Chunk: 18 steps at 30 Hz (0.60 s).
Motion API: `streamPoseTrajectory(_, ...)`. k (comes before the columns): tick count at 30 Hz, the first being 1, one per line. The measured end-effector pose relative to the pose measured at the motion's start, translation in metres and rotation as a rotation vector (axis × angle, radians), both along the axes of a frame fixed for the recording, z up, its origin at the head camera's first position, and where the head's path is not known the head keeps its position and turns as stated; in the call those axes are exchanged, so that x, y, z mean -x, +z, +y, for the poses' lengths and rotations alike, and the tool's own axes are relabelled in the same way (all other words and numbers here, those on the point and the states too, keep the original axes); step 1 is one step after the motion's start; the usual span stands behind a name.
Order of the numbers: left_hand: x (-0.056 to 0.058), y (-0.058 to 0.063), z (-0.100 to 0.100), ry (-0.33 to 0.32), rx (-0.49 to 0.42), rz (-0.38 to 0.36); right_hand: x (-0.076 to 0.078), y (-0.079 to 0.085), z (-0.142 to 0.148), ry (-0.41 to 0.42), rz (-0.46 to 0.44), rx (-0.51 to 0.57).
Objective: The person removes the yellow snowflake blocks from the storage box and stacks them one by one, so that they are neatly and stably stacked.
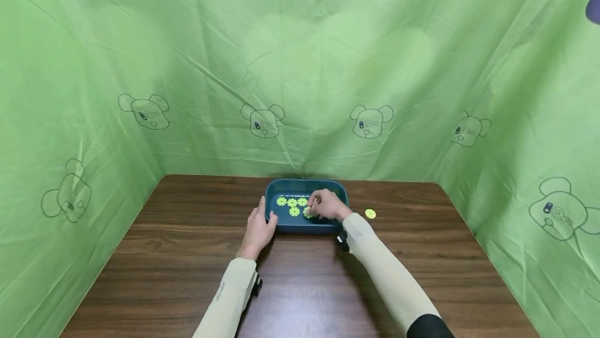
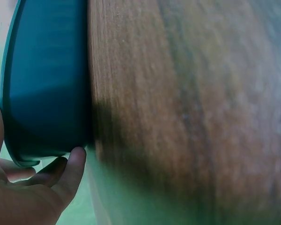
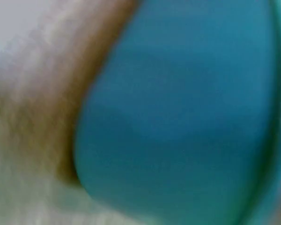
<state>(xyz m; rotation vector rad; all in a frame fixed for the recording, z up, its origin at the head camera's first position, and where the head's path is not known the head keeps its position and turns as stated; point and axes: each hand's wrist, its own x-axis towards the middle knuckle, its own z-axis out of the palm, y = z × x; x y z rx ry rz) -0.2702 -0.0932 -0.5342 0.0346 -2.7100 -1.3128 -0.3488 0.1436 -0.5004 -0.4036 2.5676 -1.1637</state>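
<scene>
Several yellow discs [image 1: 294, 211] inside the tray [image 1: 300, 228], one pinched by the right hand [image 1: 327, 204], show only in the head view, while the left wrist view details the left hand [image 2: 30, 199] gripping the tray's end.

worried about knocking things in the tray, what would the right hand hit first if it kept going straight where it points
The right hand would most likely meet the yellow disc at its fingertips first, inside the blue tray; depth, and whether they touch, is unclear.
</scene>
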Motion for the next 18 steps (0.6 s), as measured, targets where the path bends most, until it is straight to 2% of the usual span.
streamPoseTrajectory(2,0.0,0.0,0.0,0.002,0.004,0.002,0.003,0.007,0.012,-0.019,-0.055,0.132)
streamPoseTrajectory(4,0.0,0.0,0.0,0.005,0.01,-0.003,0.007,0.015,0.026,-0.047,-0.074,0.23)
streamPoseTrajectory(7,-0.001,0.0,0.001,0.009,0.007,-0.01,0.009,0.028,0.051,-0.098,-0.063,0.301)
streamPoseTrajectory(8,-0.001,0.0,0.001,0.01,0.009,-0.012,0.007,0.036,0.059,-0.11,-0.063,0.311)
streamPoseTrajectory(12,-0.001,-0.001,0.002,0.016,0.014,-0.003,0.009,0.047,0.093,-0.179,-0.07,0.31)
streamPoseTrajectory(15,0.0,-0.001,0.003,0.019,0.01,-0.008,0.011,0.044,0.12,-0.229,-0.065,0.279)
streamPoseTrajectory(18,0.0,-0.001,0.003,0.017,0.009,-0.027,0.006,0.039,0.139,-0.27,-0.049,0.219)
